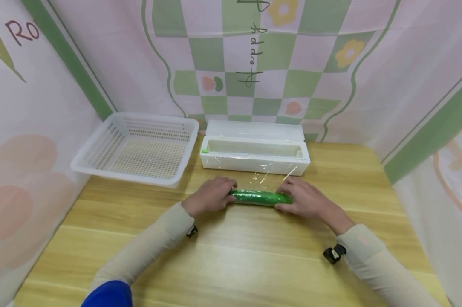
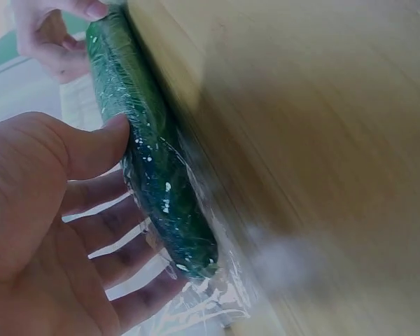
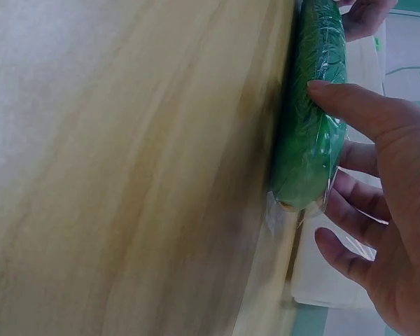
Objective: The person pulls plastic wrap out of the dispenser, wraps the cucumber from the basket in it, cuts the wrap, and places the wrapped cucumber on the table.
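Note:
A green cucumber (image 1: 258,197) lies crosswise on the wooden table, wrapped in clear plastic film. My left hand (image 1: 212,195) holds its left end, thumb on the near side and fingers behind, as the left wrist view shows. At the other end my right hand (image 1: 305,198) grips it in the same way, with the thumb (image 3: 329,94) on the film. Loose film (image 2: 217,301) sticks out past the left end of the cucumber. Behind it, a sheet of film stretches toward a white dispenser box (image 1: 254,164) with its lid raised.
A white plastic basket (image 1: 173,170) with slotted walls stands at the back left, beside the box. A green piece (image 1: 205,151) sits on the box's left edge. Printed cloth (image 1: 242,55) hangs behind and along both sides of the wooden table (image 1: 231,264).

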The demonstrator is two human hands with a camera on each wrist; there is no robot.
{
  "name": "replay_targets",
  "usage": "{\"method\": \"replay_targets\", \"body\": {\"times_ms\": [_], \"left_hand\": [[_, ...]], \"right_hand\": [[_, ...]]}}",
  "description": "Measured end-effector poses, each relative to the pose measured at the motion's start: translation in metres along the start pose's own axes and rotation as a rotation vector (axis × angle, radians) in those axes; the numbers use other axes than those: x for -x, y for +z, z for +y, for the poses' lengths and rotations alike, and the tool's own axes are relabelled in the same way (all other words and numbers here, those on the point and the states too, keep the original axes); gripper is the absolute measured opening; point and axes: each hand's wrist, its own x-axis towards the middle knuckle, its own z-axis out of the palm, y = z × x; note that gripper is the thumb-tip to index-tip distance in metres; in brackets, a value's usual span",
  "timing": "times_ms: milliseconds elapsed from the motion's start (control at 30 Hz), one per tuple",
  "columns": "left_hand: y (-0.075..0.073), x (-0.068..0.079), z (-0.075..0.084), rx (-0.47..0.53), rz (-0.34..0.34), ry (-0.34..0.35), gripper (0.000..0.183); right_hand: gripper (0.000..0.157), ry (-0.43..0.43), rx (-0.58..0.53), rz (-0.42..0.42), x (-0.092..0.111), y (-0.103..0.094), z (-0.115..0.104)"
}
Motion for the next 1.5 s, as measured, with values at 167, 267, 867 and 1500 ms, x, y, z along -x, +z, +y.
{"method": "replay_targets", "body": {"times_ms": [167, 267, 867, 1500], "left_hand": [[0.001, -0.001, -0.003, 0.005, 0.041, 0.032, 0.029], [0.002, -0.001, -0.004, 0.003, 0.062, 0.047, 0.027], [0.009, -0.004, -0.010, -0.155, 0.246, 0.187, 0.045], [0.008, -0.011, -0.012, -0.211, 0.268, 0.185, 0.025]], "right_hand": [[0.050, -0.013, -0.014, -0.010, 0.000, -0.001, 0.003], [0.052, -0.003, -0.047, -0.016, -0.002, -0.002, 0.005], [0.036, -0.025, -0.061, -0.056, -0.009, -0.009, 0.012], [0.050, -0.142, 0.095, 0.149, -0.010, -0.009, 0.001]]}}
